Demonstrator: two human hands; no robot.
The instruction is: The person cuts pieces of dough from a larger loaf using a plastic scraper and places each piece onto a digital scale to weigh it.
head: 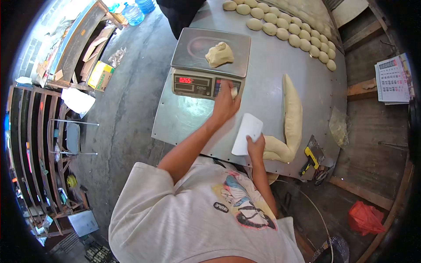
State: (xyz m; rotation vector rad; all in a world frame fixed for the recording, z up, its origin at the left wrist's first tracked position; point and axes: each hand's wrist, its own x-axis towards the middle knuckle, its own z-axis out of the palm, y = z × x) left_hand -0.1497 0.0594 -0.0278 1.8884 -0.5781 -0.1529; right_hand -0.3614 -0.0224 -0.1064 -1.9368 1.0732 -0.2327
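My left hand (226, 103) is in front of the digital scale (192, 86), over its keypad. A small pale piece, apparently dough (234, 93), shows in its slightly blurred fingers. On the scale's metal pan (187, 57) rests a lump of dough (219, 55). My right hand (256, 146) grips a white plastic dough scraper (247, 133) flat above the table's near edge. Just right of that hand lies a long bent roll of dough (292, 121), its lower end partly hidden behind the hand.
Several rows of dough balls (283, 23) cover the far side of the metal table (263, 82). A yellow-handled scraper (310, 157) lies at the right corner. Dark clothing of another person (179, 13) shows beyond the scale. A wooden wall (371, 131) borders the right side.
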